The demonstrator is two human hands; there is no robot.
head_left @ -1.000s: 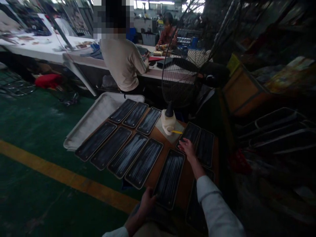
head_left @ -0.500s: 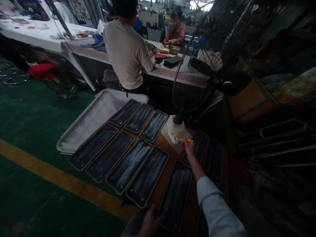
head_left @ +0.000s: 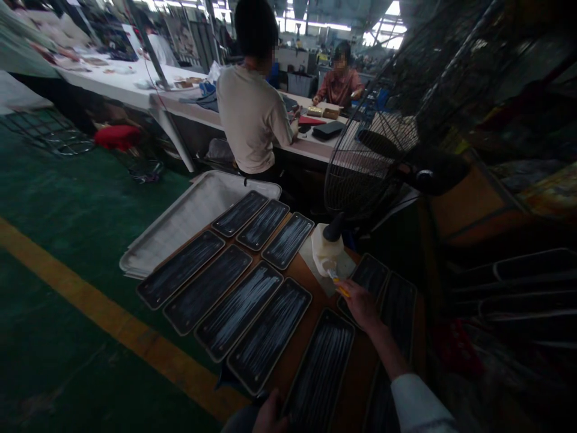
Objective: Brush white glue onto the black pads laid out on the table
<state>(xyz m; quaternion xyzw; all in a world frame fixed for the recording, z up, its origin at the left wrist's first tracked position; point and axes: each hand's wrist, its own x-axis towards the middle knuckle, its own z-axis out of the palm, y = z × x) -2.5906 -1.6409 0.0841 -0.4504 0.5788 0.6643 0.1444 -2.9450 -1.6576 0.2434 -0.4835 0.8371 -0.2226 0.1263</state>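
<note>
My right hand [head_left: 362,305] is closed on a small yellow-handled brush [head_left: 337,283] whose tip points at the cream glue bottle [head_left: 327,251] with a black nozzle. The bottle stands on a pale sheet on the brown table [head_left: 315,288]. Several long dark trays [head_left: 237,311] streaked with white lie side by side on the table. My left hand [head_left: 269,415] is at the bottom edge, touching the near end of one dark tray [head_left: 319,373]; its fingers are mostly out of view.
A stack of empty pale trays [head_left: 180,219] sits at the table's far left. A standing fan [head_left: 374,150] looms behind the bottle. Two people work at a long white bench [head_left: 148,90]. Green floor with a yellow line [head_left: 81,300] lies left; metal trays are stacked right.
My right hand reached from the dark trays to the bottle, took the yellow brush and drew it back a little. The view tilted up, pushing my left hand toward the bottom edge.
</note>
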